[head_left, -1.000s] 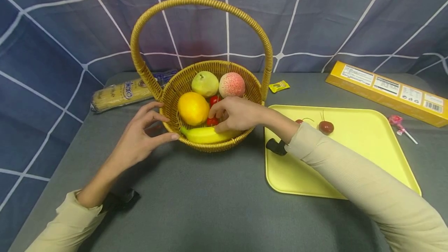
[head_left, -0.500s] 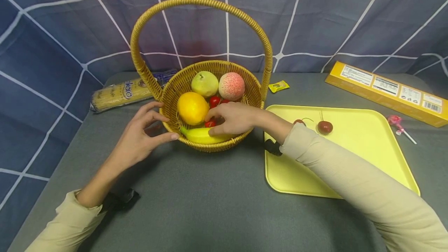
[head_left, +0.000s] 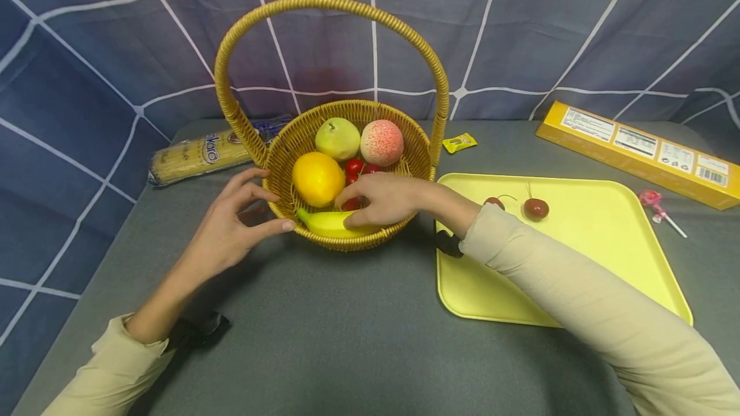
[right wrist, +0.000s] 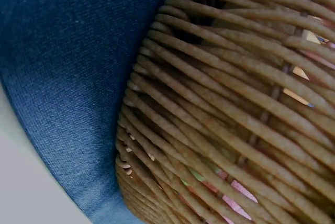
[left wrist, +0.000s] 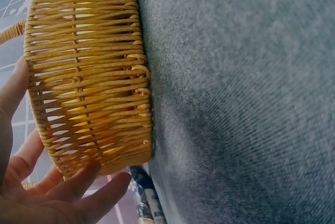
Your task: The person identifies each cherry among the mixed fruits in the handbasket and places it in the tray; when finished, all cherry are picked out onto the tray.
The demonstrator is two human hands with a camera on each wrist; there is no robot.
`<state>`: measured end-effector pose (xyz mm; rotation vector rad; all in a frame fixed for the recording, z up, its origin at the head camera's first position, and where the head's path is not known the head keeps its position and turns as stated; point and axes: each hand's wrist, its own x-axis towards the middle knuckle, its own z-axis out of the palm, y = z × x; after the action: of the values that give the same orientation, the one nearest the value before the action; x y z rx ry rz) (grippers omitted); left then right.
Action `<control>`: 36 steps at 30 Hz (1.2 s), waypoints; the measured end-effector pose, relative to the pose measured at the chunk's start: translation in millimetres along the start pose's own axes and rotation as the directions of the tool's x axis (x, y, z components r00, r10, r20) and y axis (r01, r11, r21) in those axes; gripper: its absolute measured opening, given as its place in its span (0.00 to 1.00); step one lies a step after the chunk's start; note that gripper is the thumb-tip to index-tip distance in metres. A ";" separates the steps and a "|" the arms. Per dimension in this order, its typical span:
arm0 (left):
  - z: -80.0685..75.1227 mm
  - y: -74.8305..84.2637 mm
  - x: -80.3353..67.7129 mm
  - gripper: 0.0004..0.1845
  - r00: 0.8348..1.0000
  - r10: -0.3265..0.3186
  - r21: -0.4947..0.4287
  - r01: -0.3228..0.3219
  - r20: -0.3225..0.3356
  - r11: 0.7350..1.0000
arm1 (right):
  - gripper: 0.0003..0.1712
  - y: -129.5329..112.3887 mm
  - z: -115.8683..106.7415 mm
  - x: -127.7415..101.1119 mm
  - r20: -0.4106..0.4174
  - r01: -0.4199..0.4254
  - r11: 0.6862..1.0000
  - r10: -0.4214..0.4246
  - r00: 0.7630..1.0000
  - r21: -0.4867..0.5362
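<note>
A wicker basket point(head_left: 347, 244) with a tall handle holds a banana point(head_left: 329, 224), an orange-yellow fruit point(head_left: 317, 179), a green pear point(head_left: 338, 138), a pink peach point(head_left: 382, 142) and several red cherries point(head_left: 354, 167). My left hand point(head_left: 230, 226) touches the basket's left side, thumb at the rim; in the left wrist view its fingers point(left wrist: 78, 182) lie loosely spread by the wicker wall. Inside the basket, my right hand point(head_left: 388, 199) has bent fingers over the cherries and its thumb against the banana. Whether it pinches a cherry is hidden. The right wrist view shows mostly wicker wall point(right wrist: 225, 109).
Right of the basket lies a yellow tray point(head_left: 595, 230) with dark red cherries point(head_left: 536, 209). A yellow box point(head_left: 636, 149), a lollipop point(head_left: 652, 199) and a small yellow packet point(head_left: 460, 142) lie around it. A spaghetti pack point(head_left: 199, 158) is behind my left hand.
My right hand has shifted slightly left inside the basket, uncovering more cherries beneath the peach. The left hand and the basket stay put.
</note>
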<state>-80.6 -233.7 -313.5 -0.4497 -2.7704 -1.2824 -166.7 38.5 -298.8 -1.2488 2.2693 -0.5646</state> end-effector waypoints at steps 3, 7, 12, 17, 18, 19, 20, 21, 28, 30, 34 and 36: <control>-0.1 -0.3 -0.3 0.19 1.000 0.001 0.001 -0.001 -0.002 1.000 | 0.23 1.3 0.4 -1.4 -0.066 0.029 0.999 -0.027 0.997 0.030; -0.2 -0.5 0.1 0.19 1.000 -0.002 0.003 0.002 0.001 1.000 | 0.22 3.4 1.1 -4.3 -0.159 0.058 0.996 -0.048 0.986 0.061; -0.1 -0.4 1.0 0.19 1.000 0.002 -0.002 -0.002 0.000 1.000 | 0.17 4.3 2.6 -6.8 -0.246 0.058 0.997 -0.045 0.968 0.046; -0.3 -0.5 0.2 0.19 1.000 0.002 -0.006 -0.002 0.001 1.000 | 0.16 3.2 3.8 -8.1 -0.299 0.049 0.998 -0.036 0.954 0.036; -0.4 -0.6 0.1 0.19 1.000 0.002 -0.007 -0.002 0.002 1.000 | 0.16 2.8 4.2 -8.7 -0.311 0.048 0.998 -0.034 0.950 0.038; -0.4 -0.7 -0.1 0.19 1.000 0.002 -0.007 -0.002 0.002 1.000 | 0.16 2.4 4.5 -9.2 -0.324 0.046 0.998 -0.031 0.946 0.041; -0.6 -0.8 -0.2 0.19 1.000 0.003 -0.008 -0.003 0.003 1.000 | 0.16 1.9 4.8 -10.0 -0.340 0.048 0.998 -0.030 0.940 0.045; -0.6 -0.9 -0.2 0.19 1.000 0.004 -0.008 -0.004 0.003 1.000 | 0.17 1.2 5.0 -11.0 -0.356 0.049 0.998 -0.029 0.934 0.049; -0.8 -1.2 0.1 0.19 1.000 0.007 -0.017 -0.007 0.006 1.000 | 0.19 -2.2 5.1 -20.7 -0.468 0.045 0.993 0.011 0.884 0.108; -0.7 -1.2 0.3 0.19 1.000 0.007 -0.019 -0.007 0.006 1.000 | 0.18 -2.9 4.9 -24.5 -0.489 0.056 0.990 0.016 0.872 0.132; -0.6 -0.9 0.2 0.19 1.000 0.006 -0.020 -0.006 0.006 1.000 | 0.17 -4.0 4.9 -35.9 -0.517 0.086 0.987 -0.002 0.856 0.138; -0.6 -0.7 0.0 0.19 1.000 0.006 -0.018 -0.005 0.005 1.000 | 0.18 -4.6 5.5 -43.6 -0.530 0.091 0.988 -0.009 0.848 0.128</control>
<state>-80.8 -234.6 -313.6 -0.4620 -2.7619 -1.3075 -140.2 73.0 -291.2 -1.1842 2.5693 -1.2040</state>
